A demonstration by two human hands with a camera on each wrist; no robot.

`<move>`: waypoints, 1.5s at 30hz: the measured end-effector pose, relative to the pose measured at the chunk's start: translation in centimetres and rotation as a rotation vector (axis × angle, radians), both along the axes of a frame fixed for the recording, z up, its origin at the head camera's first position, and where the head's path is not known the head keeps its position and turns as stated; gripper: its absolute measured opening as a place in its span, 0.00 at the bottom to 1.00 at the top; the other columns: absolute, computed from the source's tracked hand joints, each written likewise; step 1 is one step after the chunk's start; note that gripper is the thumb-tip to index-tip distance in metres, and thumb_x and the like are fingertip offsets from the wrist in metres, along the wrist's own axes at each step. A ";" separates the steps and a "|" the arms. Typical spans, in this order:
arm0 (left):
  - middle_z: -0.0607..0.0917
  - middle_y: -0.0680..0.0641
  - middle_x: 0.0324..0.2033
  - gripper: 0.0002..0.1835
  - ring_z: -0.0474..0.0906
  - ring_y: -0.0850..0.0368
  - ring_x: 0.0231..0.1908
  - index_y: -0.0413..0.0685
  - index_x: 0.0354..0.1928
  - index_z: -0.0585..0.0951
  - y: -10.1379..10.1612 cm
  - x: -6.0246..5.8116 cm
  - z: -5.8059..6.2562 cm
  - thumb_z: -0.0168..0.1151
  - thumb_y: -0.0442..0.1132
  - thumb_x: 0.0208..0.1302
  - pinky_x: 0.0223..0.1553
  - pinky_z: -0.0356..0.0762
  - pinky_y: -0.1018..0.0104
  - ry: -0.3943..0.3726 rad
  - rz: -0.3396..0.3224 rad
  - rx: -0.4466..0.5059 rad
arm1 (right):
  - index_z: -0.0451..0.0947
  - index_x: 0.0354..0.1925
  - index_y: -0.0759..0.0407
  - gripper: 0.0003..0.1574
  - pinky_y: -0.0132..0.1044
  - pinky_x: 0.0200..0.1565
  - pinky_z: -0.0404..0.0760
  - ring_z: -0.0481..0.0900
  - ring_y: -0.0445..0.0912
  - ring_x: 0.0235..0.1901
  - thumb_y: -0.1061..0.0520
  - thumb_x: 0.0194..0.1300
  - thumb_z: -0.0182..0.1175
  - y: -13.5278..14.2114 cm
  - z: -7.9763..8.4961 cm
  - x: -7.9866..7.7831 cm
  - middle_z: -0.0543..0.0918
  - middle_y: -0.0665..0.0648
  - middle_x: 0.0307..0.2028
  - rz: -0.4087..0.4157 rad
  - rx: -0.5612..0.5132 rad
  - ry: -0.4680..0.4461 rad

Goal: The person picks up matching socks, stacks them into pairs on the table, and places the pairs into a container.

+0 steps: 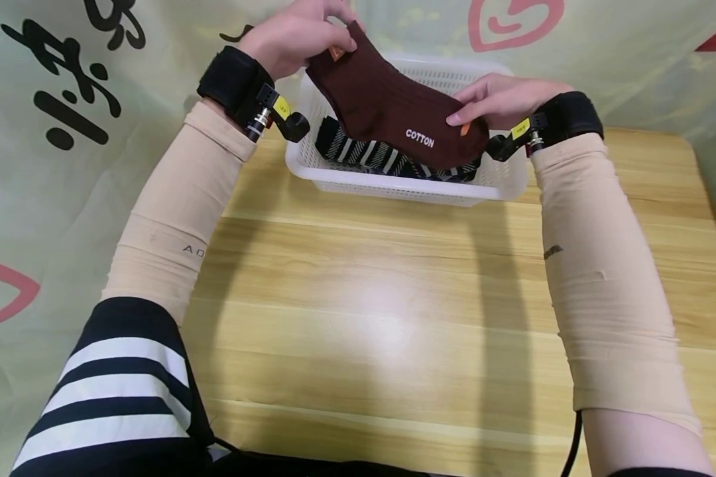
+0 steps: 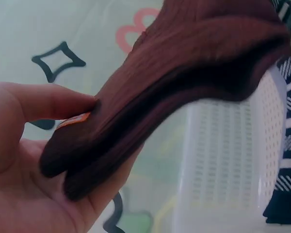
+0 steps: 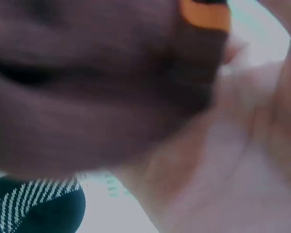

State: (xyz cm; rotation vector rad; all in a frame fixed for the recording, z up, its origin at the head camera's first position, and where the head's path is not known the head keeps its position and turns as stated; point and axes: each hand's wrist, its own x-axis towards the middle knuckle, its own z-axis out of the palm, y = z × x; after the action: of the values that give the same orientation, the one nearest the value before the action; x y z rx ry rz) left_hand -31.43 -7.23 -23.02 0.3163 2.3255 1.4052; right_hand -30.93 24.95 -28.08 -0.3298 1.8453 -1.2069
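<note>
A brown pair of socks (image 1: 388, 106), printed COTTON near the toe, is held above a white basket (image 1: 406, 189). My left hand (image 1: 295, 36) pinches the cuff end between thumb and fingers, beside a small orange label (image 2: 73, 120). At the toe end my right hand (image 1: 501, 99) grips the socks by an orange tab (image 3: 206, 14). The left wrist view shows two layers lying together, with a dark gap between them. Beneath, black-and-white patterned socks (image 1: 370, 156) lie in the basket, partly hidden by the brown pair.
The basket stands at the far side of a wooden table (image 1: 358, 298). A pale printed sheet (image 1: 620, 59) with black and red marks hangs behind and to the left. A black cable (image 1: 573, 444) runs below my right forearm.
</note>
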 end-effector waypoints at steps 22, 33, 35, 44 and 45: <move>0.76 0.53 0.40 0.22 0.75 0.65 0.36 0.47 0.66 0.66 1.7 -2.1 -2.5 0.50 0.43 0.73 0.36 0.79 0.73 0.110 -0.291 -0.648 | 0.82 0.39 0.34 0.06 0.31 0.30 0.81 0.80 0.35 0.30 0.42 0.68 0.59 1.0 0.3 -1.3 0.79 0.41 0.35 -0.199 0.383 0.144; 0.78 0.59 0.32 0.23 0.78 0.68 0.33 0.43 0.66 0.65 3.0 -3.2 -3.1 0.50 0.42 0.74 0.41 0.83 0.73 -0.031 -0.418 -0.747 | 0.70 0.64 0.47 0.35 0.27 0.35 0.81 0.79 0.30 0.30 0.32 0.65 0.56 1.1 0.8 -1.7 0.80 0.35 0.27 -0.065 0.614 0.275; 0.78 0.58 0.31 0.21 0.79 0.68 0.32 0.42 0.64 0.66 3.1 -3.2 -3.3 0.49 0.41 0.74 0.43 0.83 0.71 -0.056 -0.449 -0.744 | 0.69 0.66 0.52 0.38 0.26 0.34 0.81 0.79 0.30 0.29 0.33 0.66 0.55 1.1 0.8 -1.6 0.80 0.36 0.26 -0.060 0.622 0.288; 0.78 0.58 0.32 0.20 0.77 0.69 0.32 0.39 0.62 0.69 3.5 -3.4 -3.9 0.49 0.42 0.74 0.45 0.78 0.71 -0.007 -0.622 -0.868 | 0.71 0.62 0.65 0.43 0.27 0.33 0.80 0.79 0.32 0.27 0.33 0.65 0.56 0.5 0.3 -1.8 0.80 0.38 0.24 -0.022 0.698 0.321; 0.78 0.58 0.32 0.21 0.76 0.69 0.34 0.38 0.62 0.69 3.6 -3.4 -3.9 0.49 0.42 0.74 0.45 0.77 0.71 -0.004 -0.647 -0.873 | 0.72 0.61 0.65 0.42 0.28 0.33 0.80 0.79 0.33 0.27 0.33 0.65 0.56 0.4 0.2 -1.8 0.80 0.38 0.24 -0.016 0.701 0.318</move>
State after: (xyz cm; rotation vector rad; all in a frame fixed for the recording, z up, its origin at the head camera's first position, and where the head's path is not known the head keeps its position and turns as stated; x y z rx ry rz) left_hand -34.83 -3.63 -26.97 0.6864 2.2680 0.0585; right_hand -32.77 25.34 -27.89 -0.1103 2.4120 -0.4675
